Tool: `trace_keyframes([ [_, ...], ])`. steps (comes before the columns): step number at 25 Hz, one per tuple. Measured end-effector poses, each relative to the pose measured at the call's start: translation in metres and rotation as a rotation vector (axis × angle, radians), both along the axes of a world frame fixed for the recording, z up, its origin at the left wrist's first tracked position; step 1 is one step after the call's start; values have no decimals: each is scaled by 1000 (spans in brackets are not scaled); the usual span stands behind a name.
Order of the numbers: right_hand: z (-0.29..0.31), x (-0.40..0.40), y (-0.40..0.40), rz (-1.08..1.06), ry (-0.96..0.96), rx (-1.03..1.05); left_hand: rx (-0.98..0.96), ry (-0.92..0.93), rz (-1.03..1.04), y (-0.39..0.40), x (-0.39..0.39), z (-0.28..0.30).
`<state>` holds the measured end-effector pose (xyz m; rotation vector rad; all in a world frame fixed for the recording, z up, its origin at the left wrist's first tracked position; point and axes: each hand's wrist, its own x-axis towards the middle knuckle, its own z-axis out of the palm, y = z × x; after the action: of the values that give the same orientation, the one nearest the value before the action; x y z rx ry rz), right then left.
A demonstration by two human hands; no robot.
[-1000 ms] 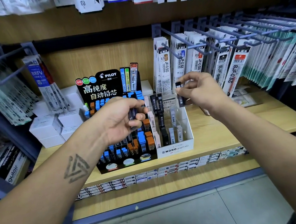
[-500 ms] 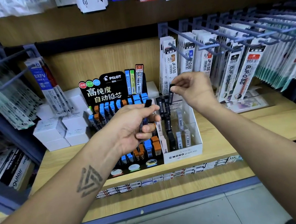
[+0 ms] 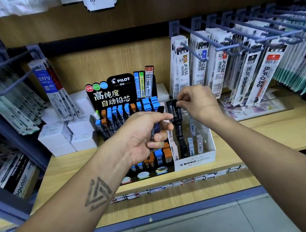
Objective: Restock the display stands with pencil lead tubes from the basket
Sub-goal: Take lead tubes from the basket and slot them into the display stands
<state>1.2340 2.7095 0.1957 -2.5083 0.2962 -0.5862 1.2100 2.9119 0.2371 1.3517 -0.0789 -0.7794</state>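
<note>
Left hand [image 3: 142,132] gripping dark lead tubes [image 3: 157,129] above black Pilot display stand [image 3: 129,123], right hand [image 3: 199,102] pinching black lead tube [image 3: 172,105] over back row of white Mono display stand [image 3: 195,161], wooden shelf [image 3: 271,133] beneath.

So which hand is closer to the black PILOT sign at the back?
Left. The left hand hangs just in front of and below the PILOT sign, over its black stand. The right hand is off to the sign's right, above the white MONO box.
</note>
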Motion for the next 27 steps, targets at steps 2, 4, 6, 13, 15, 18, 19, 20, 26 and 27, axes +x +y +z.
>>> trace_keyframes([
  [2, 1, -2, 0, -24, 5, 16, 2, 1, -7, 0, -1, 1],
  [4, 3, -5, 1, -26, 21, 26, -2, -1, -8, 1, -2, 2],
  [6, 4, -7, 3, -13, 35, 16, -4, 0, -9, 2, -3, 3],
  [13, 14, -17, 1, -62, 32, 12, 11, 29, -42, -1, -4, 2],
  [15, 20, -21, 2, -22, -52, 77, -5, 47, -59, -2, -6, 2],
  [18, 23, -24, 2, 51, -79, 150, 9, 31, -62, -2, -6, -1],
  [19, 21, -24, 1, 59, -37, 113, 14, 26, -61, -2, -7, -1],
  [20, 18, -23, 0, 59, 8, 58, 17, 21, -59, -2, -8, -1],
  [26, 15, -11, 3, 88, 106, -251, 30, 9, -47, -1, -6, -2],
  [27, 13, -9, 4, 99, 116, -281, 31, 10, -50, -1, -5, -2],
])
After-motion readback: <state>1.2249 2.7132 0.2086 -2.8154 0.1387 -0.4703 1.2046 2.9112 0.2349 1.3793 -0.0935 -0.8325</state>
